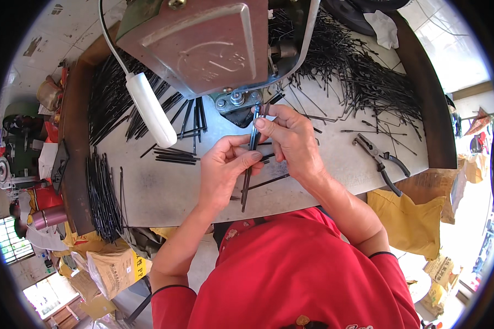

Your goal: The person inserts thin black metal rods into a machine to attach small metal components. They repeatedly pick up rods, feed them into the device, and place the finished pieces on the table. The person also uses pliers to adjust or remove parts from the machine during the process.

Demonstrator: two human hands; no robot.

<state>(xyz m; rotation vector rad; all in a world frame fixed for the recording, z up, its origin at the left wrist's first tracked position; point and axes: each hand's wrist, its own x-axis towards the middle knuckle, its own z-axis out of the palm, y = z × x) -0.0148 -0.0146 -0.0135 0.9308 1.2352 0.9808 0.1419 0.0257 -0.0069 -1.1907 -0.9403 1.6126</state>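
My left hand (225, 165) pinches a few slim black rods (246, 189) between thumb and fingers, around their middle. They stand almost upright in the picture, slightly tilted, with their lower ends sticking out toward my red shirt. At the upper end, the thumb and forefinger of my right hand (292, 138) are closed on the same rods. Just beyond my fingertips is the bolted metal tooling (237, 100) of a bench machine (203, 52). Exactly how many rods I hold cannot be made out.
Left of my hands lie short black rods (175, 156) and a long bundle (102, 200). A tangled heap of thin black rods (346, 63) covers the far right. Pliers (380, 159) rest on the metal tabletop (324, 189). A white lamp (152, 112) hangs low, left of the machine.
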